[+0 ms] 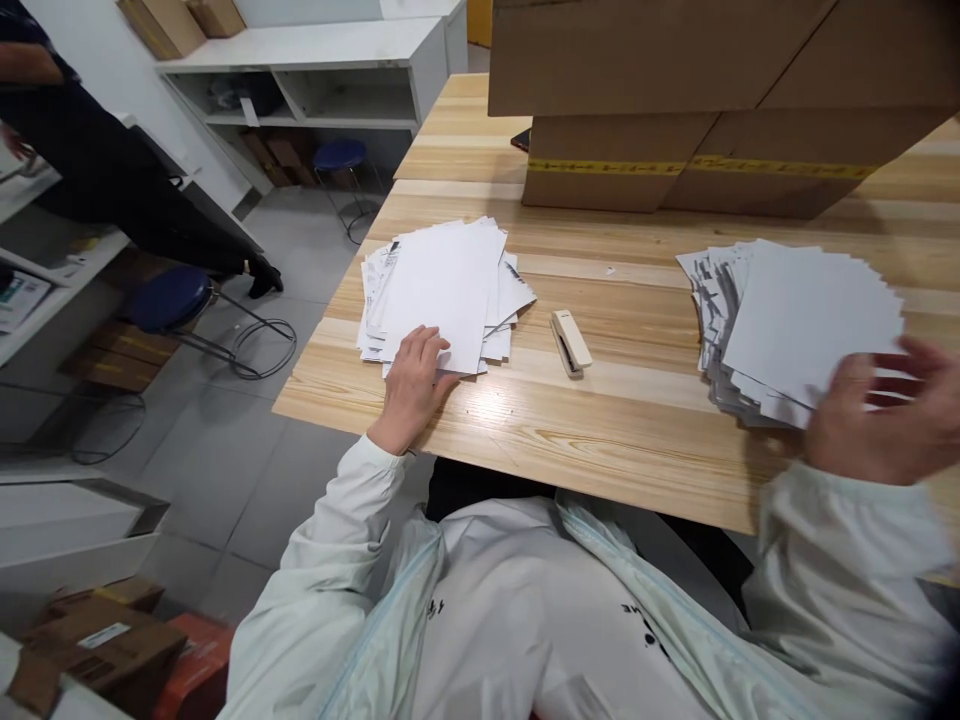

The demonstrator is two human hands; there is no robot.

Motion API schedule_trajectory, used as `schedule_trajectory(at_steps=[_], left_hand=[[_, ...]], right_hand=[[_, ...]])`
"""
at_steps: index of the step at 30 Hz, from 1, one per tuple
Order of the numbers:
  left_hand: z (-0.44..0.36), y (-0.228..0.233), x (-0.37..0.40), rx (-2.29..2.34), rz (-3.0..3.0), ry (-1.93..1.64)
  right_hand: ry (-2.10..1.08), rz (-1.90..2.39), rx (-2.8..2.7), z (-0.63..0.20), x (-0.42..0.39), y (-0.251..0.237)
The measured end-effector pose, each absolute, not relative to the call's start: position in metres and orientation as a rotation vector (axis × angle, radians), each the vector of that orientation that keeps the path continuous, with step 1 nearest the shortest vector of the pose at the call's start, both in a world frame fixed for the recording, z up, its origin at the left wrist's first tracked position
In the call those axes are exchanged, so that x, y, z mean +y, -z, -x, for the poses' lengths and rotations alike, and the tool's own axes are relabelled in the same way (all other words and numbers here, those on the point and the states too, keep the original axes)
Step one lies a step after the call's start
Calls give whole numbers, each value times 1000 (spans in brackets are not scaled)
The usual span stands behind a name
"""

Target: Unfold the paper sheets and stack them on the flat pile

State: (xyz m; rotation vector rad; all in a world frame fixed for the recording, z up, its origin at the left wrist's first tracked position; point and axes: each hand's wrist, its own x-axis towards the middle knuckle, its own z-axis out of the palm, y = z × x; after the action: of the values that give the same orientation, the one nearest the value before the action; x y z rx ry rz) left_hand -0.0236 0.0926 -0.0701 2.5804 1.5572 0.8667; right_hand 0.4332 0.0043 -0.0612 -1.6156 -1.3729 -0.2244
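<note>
My left hand (414, 382) rests on the near edge of a loose stack of paper (448, 275), fingers lying on the white top sheet and thumb out to the side. The stack's sheets are fanned unevenly, and printing shows at some edges. On the right, my right hand (885, 415) is over the near right corner of a second stack of paper (810, 310), its fingers apart and slightly blurred. Whether its fingertips touch the top sheet I cannot tell. Between the stacks lies a cream stapler (571, 343), apart from both hands.
Large cardboard boxes (600, 165) stand stacked at the back of the wooden table (592, 430), with a dark flat object (520, 140) beside them. Left of the table are blue stools (171, 298), white shelving (337, 45) and a person in dark clothes (105, 150).
</note>
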Motion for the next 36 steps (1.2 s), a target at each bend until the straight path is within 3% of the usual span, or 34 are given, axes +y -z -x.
schedule_trajectory(at_steps=[2,8,17,23,29,36], left_hand=[[27,72,97,1565,-2562,-850],[34,71,103,1560,-2391,-943],[31,65,103,1738,-2120,-1024],[27,67,110,1921,-1892,-1278],[28,69,110,1913,-1923,-1444],[38,49,127,1942,-2061,-1763]], right_hand=[[390,1670,-1341,-376,4,62],[-272,1218,-1840,-249,29,61],[-948,1246,-1549,-191,82,82],[-1002,1264,-1435,-175,93,91],[-598,1304,-1653,-172,98,83],[-537,1410,-1727,-169,104,88]])
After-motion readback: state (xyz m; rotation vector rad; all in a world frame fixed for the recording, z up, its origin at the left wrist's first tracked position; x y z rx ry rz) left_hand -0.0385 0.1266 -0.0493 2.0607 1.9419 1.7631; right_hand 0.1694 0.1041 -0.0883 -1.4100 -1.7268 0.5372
